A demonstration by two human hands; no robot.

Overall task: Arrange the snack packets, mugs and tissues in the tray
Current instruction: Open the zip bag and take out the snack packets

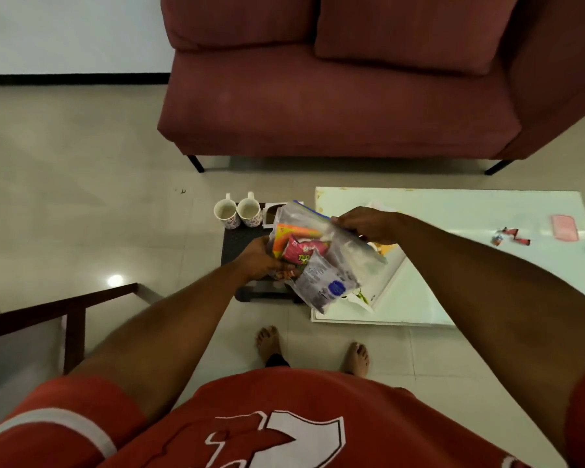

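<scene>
A clear plastic bag (345, 251) full of snack packets hangs over the dark tray (242, 236). An orange packet (284, 238), a pink packet (303, 249) and a purple packet (321, 282) show through it. My right hand (368, 224) pinches the bag's top edge. My left hand (260, 261) grips the bag and packets from the left side. Two floral white mugs (238, 212) stand side by side at the tray's far left corner. A white-edged brown packet (272, 214) lies beside them, partly hidden by the bag.
A white low table (470, 265) stands to the right, with a pink flat object (564, 227), small wrappers (512, 236) and papers on it. A maroon sofa (335, 106) fills the far side. A dark wooden frame (65, 315) is at the left. My bare feet are on the tiled floor.
</scene>
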